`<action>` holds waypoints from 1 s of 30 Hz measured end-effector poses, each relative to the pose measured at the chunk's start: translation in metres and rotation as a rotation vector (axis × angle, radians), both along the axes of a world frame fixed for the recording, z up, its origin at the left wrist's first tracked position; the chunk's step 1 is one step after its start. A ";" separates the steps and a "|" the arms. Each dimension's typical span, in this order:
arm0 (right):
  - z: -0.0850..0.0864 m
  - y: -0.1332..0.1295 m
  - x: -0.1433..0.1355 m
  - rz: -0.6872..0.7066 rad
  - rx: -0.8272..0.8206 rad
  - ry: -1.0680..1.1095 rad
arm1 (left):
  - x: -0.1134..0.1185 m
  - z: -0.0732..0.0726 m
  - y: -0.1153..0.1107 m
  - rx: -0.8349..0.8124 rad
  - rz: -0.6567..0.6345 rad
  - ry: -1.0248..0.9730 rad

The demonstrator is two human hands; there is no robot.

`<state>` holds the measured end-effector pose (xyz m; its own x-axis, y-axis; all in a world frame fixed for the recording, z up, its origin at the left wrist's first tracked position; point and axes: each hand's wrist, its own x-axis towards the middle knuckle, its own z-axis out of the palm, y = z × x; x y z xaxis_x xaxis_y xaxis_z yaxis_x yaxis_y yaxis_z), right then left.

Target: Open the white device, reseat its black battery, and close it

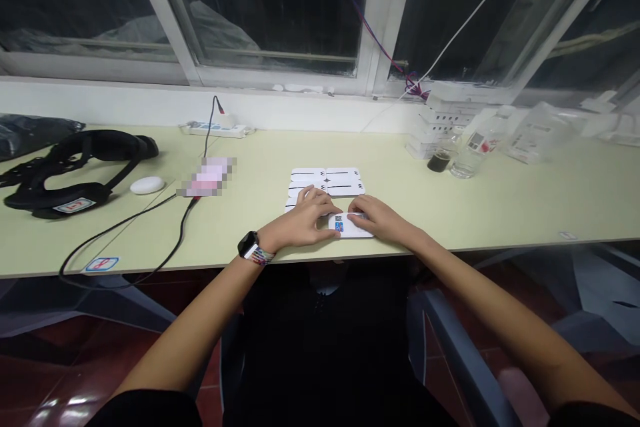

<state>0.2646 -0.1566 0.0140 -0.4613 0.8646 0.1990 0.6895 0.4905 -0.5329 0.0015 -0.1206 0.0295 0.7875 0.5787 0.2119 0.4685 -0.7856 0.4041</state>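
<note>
A white card or flat box [356, 232] with a blue print and a small dark code lies near the table's front edge. My left hand [306, 219] grips its left end between thumb and fingers; a watch is on that wrist. Curled fingers of my right hand [377, 219] press on its right end and upper edge. Just beyond are white flat pieces [345, 181] with black lines and marks, laid side by side in rows. My left hand partly covers the nearest of them at the left.
On the pale table [260, 167], a black headset [75, 173], white oval object [147, 185], blurred pink phone-like item [210, 177] and cables stand left. A power strip [220, 129] is behind. At right are a dark-liquid cup [439, 160], clear bottle [473, 153] and white boxes [437, 117].
</note>
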 end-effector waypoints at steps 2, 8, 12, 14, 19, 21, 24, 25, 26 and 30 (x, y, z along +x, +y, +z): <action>0.001 -0.002 0.000 -0.040 0.008 -0.018 | 0.001 0.000 -0.001 -0.009 0.003 -0.005; 0.002 -0.008 0.021 -0.054 -0.112 0.101 | 0.001 0.004 -0.005 0.032 0.000 -0.041; 0.009 -0.017 0.039 -0.024 -0.232 0.207 | 0.002 0.006 -0.011 0.030 -0.016 -0.066; 0.010 -0.021 0.042 -0.017 -0.255 0.216 | 0.002 0.008 -0.015 0.029 -0.003 -0.088; 0.004 -0.027 0.039 0.028 -0.212 0.178 | 0.003 0.010 -0.019 0.021 0.008 -0.068; 0.000 -0.029 0.039 0.040 -0.152 0.164 | 0.003 0.010 -0.017 0.027 -0.023 -0.050; -0.004 -0.031 0.039 0.036 -0.083 0.167 | 0.001 0.010 -0.015 0.025 -0.067 -0.032; -0.004 -0.031 0.039 0.036 -0.077 0.174 | 0.001 0.011 -0.015 0.019 -0.072 -0.027; -0.004 -0.031 0.039 0.037 -0.078 0.181 | 0.001 0.011 -0.015 0.013 -0.072 -0.023; -0.003 -0.033 0.039 0.045 -0.102 0.202 | 0.001 0.012 -0.016 -0.014 -0.070 -0.027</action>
